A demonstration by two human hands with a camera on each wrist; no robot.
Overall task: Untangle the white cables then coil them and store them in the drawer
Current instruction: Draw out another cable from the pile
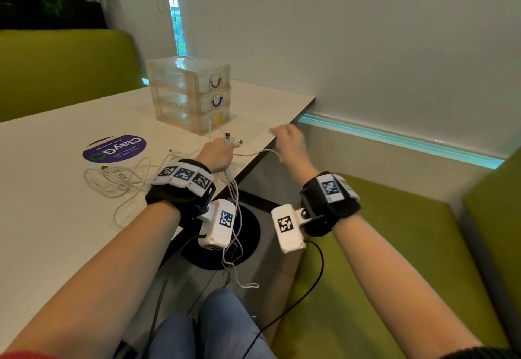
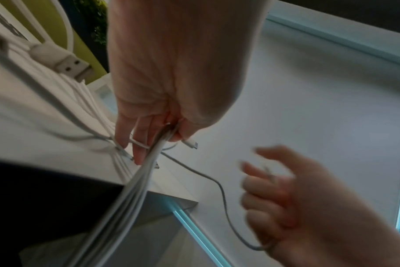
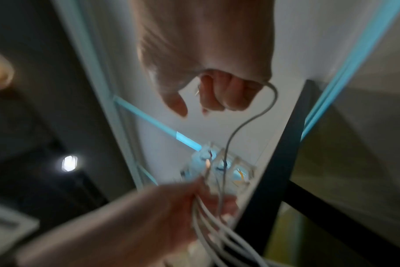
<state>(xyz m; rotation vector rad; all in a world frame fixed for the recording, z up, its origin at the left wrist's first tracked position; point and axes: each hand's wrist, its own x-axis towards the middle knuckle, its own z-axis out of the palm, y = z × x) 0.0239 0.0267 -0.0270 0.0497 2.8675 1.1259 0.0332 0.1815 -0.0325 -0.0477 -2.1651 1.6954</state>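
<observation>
My left hand [image 1: 218,152] grips a bunch of white cables [image 2: 137,180] near the table's right edge; their plugs [image 1: 234,141] stick out past my fingers and the strands hang over the edge toward the floor [image 1: 234,240]. My right hand [image 1: 287,138], raised just off the table edge, holds one white cable [image 1: 265,152] in curled fingers [image 3: 226,94]; that cable runs back to my left hand. More tangled white cables [image 1: 115,178] lie on the table to the left. The clear three-drawer unit [image 1: 191,93] stands behind, all drawers closed.
A purple round sticker [image 1: 114,148] is on the white table [image 1: 56,217]. Green bench seats [image 1: 394,260] surround the table, and a wall [image 1: 394,48] is close on the right. A black round table base [image 1: 242,234] sits below.
</observation>
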